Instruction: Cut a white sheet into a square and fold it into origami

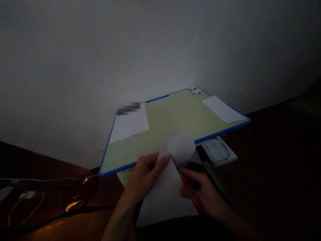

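Observation:
A white sheet of paper [165,194] is in front of me at the near edge of the board, its upper right part curling upward. My left hand [146,172] pinches its left side, thumb on top and fingers behind. My right hand [199,189] grips a pair of scissors with red handles [192,193]. Their dark blades lie along the paper close to my left thumb, where the sheet parts into a flap. Whether the blades are fully closed is hard to see in the dim light.
The pale green board with a blue rim [175,113] stands against the grey wall [155,50]. White sheets lie on its left [131,125] and right [224,110]; small paper scraps [196,90] sit at its far corner. Below are a white box [220,152] and white cables [28,194].

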`<state>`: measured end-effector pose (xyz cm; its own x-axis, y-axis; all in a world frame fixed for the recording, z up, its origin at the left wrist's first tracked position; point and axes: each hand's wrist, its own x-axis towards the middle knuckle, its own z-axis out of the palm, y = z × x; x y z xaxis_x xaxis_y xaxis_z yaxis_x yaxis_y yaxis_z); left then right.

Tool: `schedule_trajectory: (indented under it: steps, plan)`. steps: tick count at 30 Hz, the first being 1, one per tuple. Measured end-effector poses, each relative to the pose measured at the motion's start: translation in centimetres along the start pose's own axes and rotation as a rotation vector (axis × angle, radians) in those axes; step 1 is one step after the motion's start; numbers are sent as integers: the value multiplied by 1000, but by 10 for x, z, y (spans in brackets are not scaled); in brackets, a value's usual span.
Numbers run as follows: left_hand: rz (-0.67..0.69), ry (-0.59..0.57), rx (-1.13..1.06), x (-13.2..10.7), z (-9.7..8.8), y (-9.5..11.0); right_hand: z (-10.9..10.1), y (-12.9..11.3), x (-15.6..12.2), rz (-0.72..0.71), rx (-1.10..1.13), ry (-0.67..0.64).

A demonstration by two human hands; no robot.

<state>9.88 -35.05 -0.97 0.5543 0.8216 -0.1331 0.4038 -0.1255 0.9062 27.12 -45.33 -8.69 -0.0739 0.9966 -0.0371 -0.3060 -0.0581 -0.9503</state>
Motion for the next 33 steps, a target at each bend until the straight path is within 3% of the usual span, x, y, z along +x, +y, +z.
schedule_trajectory:
  steps: [11, 17, 25, 33]
  plan:
    - [12, -60, 25, -3, 1, 2, 0, -4, -2, -116, 62, -155]
    - [52, -113, 53, -3, 3, 2, 1, -16, -1, -65, -90, -89]
    - [61, -77, 72, -6, 7, 2, 3, -15, -1, 19, -218, 6]
    - [79, -69, 100, -5, 7, 0, 5, -11, -2, -36, -278, 72]
